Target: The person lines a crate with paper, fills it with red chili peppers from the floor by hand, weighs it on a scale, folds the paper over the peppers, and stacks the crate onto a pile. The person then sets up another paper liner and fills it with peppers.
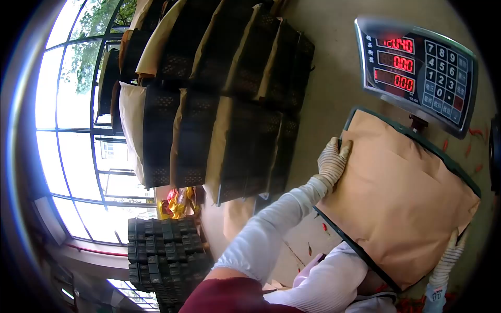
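Note:
A dark crate (342, 235) covered with brown paper (402, 193) lies in front of me, below a scale display (417, 75) with red digits. My left hand (334, 161), in a striped glove and white sleeve, is at the crate's left edge, its fingers wrapped on the rim and paper. My right hand (451, 253), gloved too, is at the lower right corner of the crate, its fingers closed at the edge. The paper hides what is inside the crate.
Tall stacks of dark crates (198, 135) with paper linings stand at the upper left. More stacked crates (162, 255) are at the lower left, near yellow and red bags (180, 202). Red peppers (324, 227) are scattered on the floor.

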`<action>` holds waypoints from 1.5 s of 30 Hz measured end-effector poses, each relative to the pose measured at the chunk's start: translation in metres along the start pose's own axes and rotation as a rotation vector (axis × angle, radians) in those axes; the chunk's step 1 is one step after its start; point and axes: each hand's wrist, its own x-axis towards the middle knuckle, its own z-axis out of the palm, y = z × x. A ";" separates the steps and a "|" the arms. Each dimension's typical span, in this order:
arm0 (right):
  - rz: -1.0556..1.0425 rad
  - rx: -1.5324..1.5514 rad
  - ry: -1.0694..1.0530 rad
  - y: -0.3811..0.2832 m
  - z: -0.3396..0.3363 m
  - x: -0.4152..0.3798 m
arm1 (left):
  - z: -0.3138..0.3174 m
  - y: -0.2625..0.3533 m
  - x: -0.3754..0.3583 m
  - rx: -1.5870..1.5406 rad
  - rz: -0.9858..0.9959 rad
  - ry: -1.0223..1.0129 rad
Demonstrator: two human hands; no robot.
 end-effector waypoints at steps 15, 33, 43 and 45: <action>0.173 0.136 0.081 -0.128 -0.168 -0.087 | -0.141 0.106 -0.138 -0.116 -0.003 -0.287; 0.085 -0.211 -0.098 -0.631 -0.321 -0.195 | -0.425 0.182 -0.313 -0.279 -0.057 -0.401; -0.424 -0.187 -0.290 -0.667 -0.206 -0.058 | -0.468 0.127 -0.304 -0.814 -0.109 0.234; -0.512 -0.155 -0.365 -0.700 -0.158 -0.033 | -0.495 0.113 -0.289 -0.944 -0.287 0.212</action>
